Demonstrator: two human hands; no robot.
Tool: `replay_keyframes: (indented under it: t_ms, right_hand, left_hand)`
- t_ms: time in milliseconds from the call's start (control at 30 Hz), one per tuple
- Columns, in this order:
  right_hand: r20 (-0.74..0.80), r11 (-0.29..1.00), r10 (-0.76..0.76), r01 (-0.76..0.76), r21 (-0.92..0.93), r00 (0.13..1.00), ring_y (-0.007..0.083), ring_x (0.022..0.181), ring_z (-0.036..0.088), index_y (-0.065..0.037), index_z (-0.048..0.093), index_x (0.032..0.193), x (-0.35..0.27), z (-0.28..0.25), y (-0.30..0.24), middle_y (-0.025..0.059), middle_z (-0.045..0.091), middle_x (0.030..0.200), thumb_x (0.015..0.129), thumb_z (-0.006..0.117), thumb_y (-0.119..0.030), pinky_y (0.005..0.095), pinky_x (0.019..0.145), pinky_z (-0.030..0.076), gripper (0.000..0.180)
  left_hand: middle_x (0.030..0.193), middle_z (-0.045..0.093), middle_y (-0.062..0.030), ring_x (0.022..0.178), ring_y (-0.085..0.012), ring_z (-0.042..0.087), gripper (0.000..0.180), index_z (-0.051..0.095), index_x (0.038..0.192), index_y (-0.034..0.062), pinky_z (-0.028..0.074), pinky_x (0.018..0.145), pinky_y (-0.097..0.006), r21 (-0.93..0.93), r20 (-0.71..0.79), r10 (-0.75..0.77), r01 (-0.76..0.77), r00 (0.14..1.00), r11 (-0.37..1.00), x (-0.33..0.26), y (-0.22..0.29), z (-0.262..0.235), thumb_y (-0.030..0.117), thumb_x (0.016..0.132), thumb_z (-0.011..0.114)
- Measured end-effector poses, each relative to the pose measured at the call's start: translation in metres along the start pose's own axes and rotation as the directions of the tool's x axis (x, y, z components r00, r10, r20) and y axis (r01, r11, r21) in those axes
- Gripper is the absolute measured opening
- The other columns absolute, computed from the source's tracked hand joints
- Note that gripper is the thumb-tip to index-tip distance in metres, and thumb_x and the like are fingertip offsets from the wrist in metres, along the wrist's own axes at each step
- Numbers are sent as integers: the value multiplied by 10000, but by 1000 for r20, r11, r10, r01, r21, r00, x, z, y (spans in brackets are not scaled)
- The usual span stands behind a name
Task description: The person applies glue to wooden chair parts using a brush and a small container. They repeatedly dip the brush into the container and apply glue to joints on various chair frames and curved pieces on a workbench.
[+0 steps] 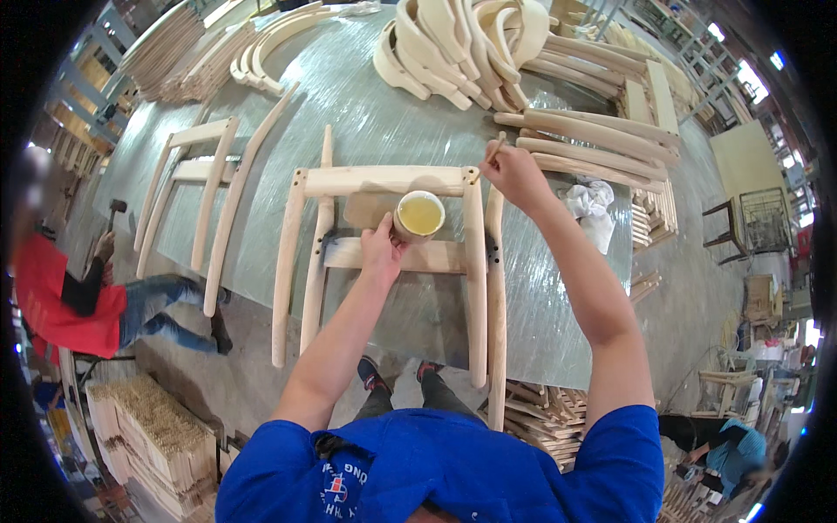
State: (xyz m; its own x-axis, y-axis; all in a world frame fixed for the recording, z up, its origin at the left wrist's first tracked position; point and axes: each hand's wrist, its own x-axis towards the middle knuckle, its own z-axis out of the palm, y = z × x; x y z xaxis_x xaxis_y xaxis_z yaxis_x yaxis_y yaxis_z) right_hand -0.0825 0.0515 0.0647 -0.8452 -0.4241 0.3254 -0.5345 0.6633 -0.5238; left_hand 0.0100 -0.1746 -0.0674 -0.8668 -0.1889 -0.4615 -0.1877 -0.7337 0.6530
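Note:
A pale wooden chair frame (384,180) lies on the film-covered table in front of me, with small dark holes at its upper corners and dark patches at the lower rail joints. My left hand (382,251) is closed round a cup (420,215) of yellow liquid, held above the frame's rails. My right hand (516,177) pinches a thin, light-coloured stick (499,141) at the frame's upper right corner. The stick's lower end is hidden by the fingers. Whether it touches the wood I cannot tell.
Another chair frame (202,133) lies to the left. Curved wooden parts (462,48) are heaped at the back, with more frames (602,144) stacked at right beside a white cloth (591,209). A person in red (74,296) holds a hammer (117,207); another person (732,458) bends at lower right.

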Motion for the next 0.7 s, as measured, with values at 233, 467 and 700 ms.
replay_keyframes:
  t_ms: [233, 467, 700]
  right_hand:
    - [-16, 889, 167, -144, 436, 986, 70, 640, 542, 11, 541, 804, -19, 2, -75, 24, 579, 666, 878, 588, -159, 230, 591, 449, 191]
    - [213, 207, 541, -374, 904, 814, 154, 609, 595, 20, 557, 875, -46, 55, -96, 87, 612, 718, 880, 580, -189, 284, 555, 519, 210]
    - [25, 47, 487, -55, 997, 873, 152, 642, 581, 2, 549, 893, -82, 57, -116, 75, 604, 787, 859, 580, -81, 277, 592, 513, 95]
  left_hand:
    - [932, 602, -29, 761, -143, 623, 177, 464, 1088, 87, 563, 676, -353, 56, -51, 107, -104, 993, 993, -22, 34, 4, 156, 928, 497]
    - [1021, 590, -67, 866, -173, 628, 217, 452, 1137, 78, 564, 742, -360, -15, 97, 201, -200, 975, 980, -55, 77, -10, 150, 935, 478]
    - [1056, 568, -89, 870, -192, 622, 221, 447, 1138, 65, 558, 747, -384, -31, 124, 88, -85, 988, 996, -63, 91, -31, 148, 935, 476]
